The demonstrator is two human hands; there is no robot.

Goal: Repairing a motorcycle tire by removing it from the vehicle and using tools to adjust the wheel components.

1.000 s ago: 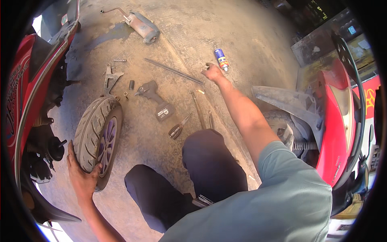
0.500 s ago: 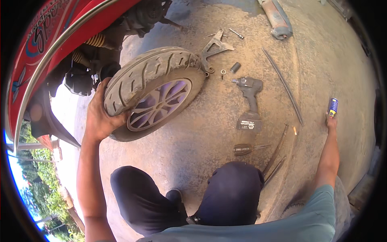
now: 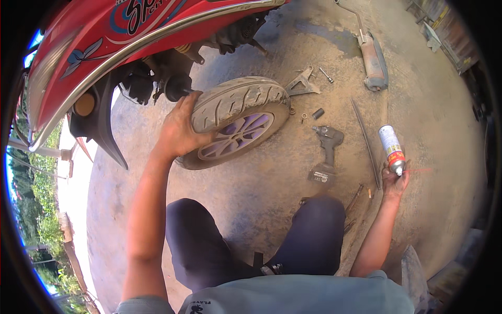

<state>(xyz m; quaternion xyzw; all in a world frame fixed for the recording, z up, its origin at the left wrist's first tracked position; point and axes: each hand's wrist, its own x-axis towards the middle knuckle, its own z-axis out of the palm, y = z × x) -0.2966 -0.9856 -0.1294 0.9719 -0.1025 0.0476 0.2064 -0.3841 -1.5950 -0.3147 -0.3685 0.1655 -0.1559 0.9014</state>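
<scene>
My left hand (image 3: 180, 133) grips the near left side of a wheel (image 3: 238, 135) with a treaded tyre and purple-silver rim, tilted beside the scooter's underside. My right hand (image 3: 393, 180) is closed on a spray can (image 3: 391, 145) with a red and pale label, its nozzle end toward me and a thin red straw beside it. Between the wheel and can lies a cordless impact wrench (image 3: 328, 144). A bracket (image 3: 303, 86), bolt (image 3: 327, 76), dark sleeve (image 3: 318, 113) and small rings (image 3: 304, 118) lie behind. A long bar (image 3: 363, 136) lies beside the wrench.
A red scooter body (image 3: 94, 42) overhangs the upper left. An exhaust (image 3: 375, 63) lies at the back right. My two knees are at the bottom, with thin tools (image 3: 355, 199) beside the right one. Weathered boards (image 3: 452, 36) stand at the far right; greenery shows far left.
My right hand went from reaching for the can to holding it, then turned it and brought it lower and nearer. My left hand still holds the wheel. The view swung toward the scooter on the left.
</scene>
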